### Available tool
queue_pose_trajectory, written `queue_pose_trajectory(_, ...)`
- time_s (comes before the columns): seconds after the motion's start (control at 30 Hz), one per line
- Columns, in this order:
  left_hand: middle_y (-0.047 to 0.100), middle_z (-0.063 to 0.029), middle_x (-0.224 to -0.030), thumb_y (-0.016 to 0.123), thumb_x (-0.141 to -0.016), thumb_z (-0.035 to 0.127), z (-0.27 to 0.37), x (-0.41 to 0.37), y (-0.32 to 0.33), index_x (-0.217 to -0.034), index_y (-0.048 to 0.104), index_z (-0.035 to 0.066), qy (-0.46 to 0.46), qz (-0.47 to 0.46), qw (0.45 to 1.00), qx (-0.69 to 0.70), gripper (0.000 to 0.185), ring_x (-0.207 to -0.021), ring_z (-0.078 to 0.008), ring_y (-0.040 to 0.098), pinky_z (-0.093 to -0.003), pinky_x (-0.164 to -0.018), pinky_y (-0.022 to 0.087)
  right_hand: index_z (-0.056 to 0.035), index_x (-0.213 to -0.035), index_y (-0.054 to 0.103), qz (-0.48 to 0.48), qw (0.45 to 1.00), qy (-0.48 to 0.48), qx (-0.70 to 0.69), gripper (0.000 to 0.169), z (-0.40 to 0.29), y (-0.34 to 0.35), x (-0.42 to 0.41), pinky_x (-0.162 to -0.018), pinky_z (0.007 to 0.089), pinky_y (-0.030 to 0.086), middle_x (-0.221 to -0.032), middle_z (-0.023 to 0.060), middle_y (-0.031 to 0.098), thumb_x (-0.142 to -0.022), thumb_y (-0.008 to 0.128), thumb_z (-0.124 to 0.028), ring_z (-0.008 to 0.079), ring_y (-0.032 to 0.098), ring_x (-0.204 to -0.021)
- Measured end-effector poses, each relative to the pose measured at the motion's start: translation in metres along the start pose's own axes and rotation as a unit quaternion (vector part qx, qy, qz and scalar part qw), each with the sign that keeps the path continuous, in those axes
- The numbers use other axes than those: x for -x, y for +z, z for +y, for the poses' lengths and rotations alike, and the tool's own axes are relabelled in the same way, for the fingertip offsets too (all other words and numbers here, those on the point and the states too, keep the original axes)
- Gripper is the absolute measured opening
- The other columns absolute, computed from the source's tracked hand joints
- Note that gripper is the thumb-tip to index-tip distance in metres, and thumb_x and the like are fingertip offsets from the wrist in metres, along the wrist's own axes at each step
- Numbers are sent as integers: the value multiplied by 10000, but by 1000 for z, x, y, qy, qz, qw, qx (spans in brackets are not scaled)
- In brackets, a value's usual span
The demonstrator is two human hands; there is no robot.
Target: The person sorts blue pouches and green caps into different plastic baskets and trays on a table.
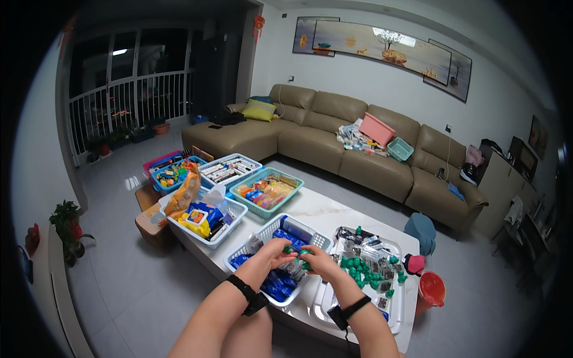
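Both hands are over the near white plastic basket (233, 259), which holds blue packets (278, 284), clear wrappers and a blue box (291, 230). A small green item (288, 249) is held in the fingers of my left hand (275, 255). My right hand (318, 261), close beside it, grips small green pieces (306, 253); their exact shape is partly hidden by the fingers. To the right, a white tray (326, 306) carries many similar green pieces (356, 267), clear packets with dark contents (386, 270) and other wrapped items.
Farther left on the marble-look table (324, 203) stand a green basket (266, 212) of snacks, a basket of markers (230, 168) and a basket of packets (206, 241). A red bin (431, 291) and blue stool (421, 230) flank the table's right end. A brown sofa (309, 138) stands behind.
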State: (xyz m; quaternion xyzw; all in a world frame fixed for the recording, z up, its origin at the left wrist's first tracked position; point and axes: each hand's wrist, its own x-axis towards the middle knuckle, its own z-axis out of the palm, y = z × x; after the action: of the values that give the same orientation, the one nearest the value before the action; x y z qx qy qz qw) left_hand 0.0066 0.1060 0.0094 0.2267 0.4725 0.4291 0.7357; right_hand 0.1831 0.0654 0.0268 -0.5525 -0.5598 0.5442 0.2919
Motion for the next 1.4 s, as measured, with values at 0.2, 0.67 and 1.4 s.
queue_pose_trajectory(0.2, 558, -72, -875, 614, -891, 276, 7, -60, -26, -1019, 536, 67, 76, 66, 995, 31, 257, -765, -256, 555, -422, -875, 452, -75, -1318, 492, 50, 997, 29, -57, 434, -2, 28, -82, -763, 365, 537, -1176, 104, 560, -893, 579, -98, 200, 564, -1040)
queue_pose_trajectory(0.67, 369, -205, -1363, 674, -832, 229, -2, 7, 27, -1346, 401, 69, 117, -11, 993, 32, 604, -1260, -347, 390, -494, -1038, 340, -15, -1182, 583, 58, 992, -36, -102, 320, 18, -32, -50, -771, 268, 511, -1031, 57, 611, -867, 569, -69, 144, 596, -910)
queue_pose_trajectory(1.4, 603, -168, -1088, 691, -752, 324, -177, 0, 150, -1070, 664, 69, 348, -195, 586, -705, 409, -1022, -329, 583, -406, -895, 479, -58, -974, 698, 452, 828, -68, 326, 281, 208, -193, 123, -898, 416, 474, -1005, 152, 654, -699, 659, -95, 328, 606, -978)
